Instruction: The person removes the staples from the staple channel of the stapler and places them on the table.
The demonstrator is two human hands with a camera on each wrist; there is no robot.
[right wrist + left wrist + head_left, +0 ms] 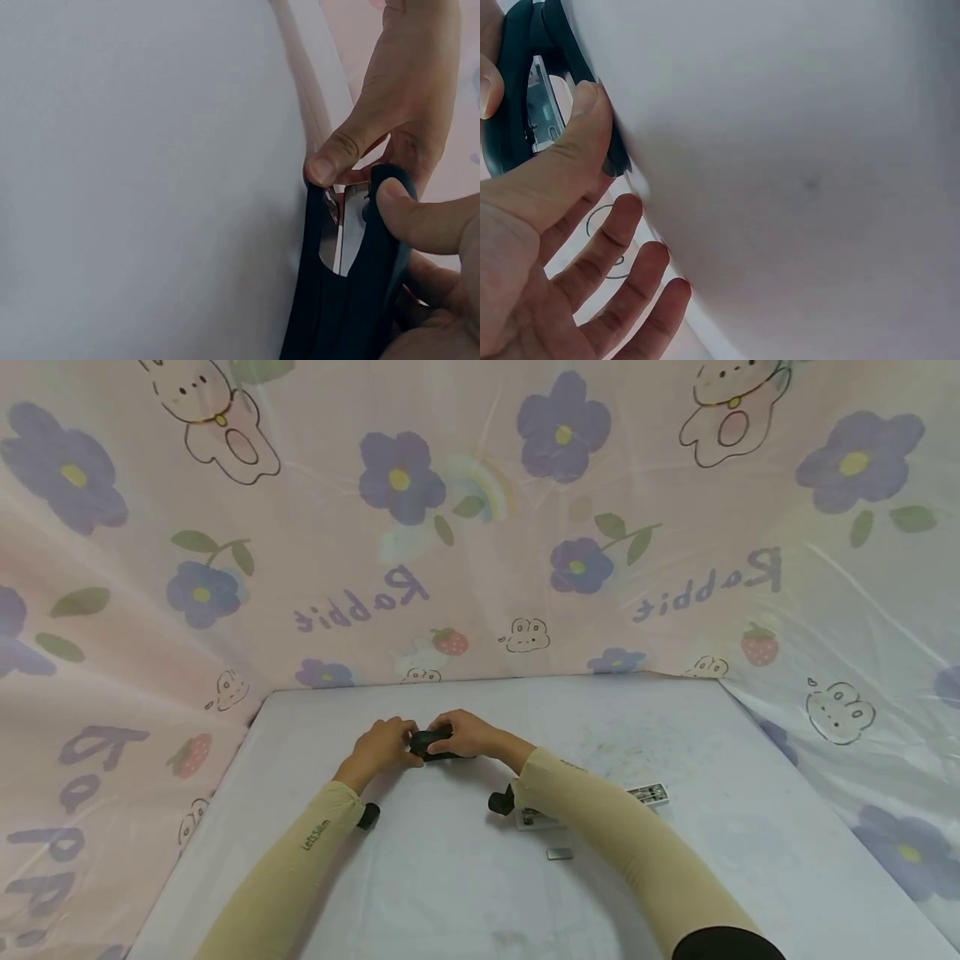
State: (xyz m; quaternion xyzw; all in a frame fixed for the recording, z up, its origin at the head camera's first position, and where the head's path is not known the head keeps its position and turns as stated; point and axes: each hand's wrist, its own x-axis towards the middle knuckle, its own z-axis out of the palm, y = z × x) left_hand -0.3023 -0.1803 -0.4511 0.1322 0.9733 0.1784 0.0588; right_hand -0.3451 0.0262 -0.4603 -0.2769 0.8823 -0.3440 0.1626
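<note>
A dark stapler stands on the white table between both hands, toward the far side. My left hand pinches the base at its front end, thumb on the base in the left wrist view; the other fingers spread loosely. My right hand grips the upper arm, with its thumb pressed on the top near the front. Between the upper arm and the base of the stapler, the right wrist view shows a gap with the metal magazine in it.
Partly hidden under the right forearm lies a white box with small metal pieces in it. A small grey metal strip lies in front of it. Patterned cloth hangs behind and beside the table.
</note>
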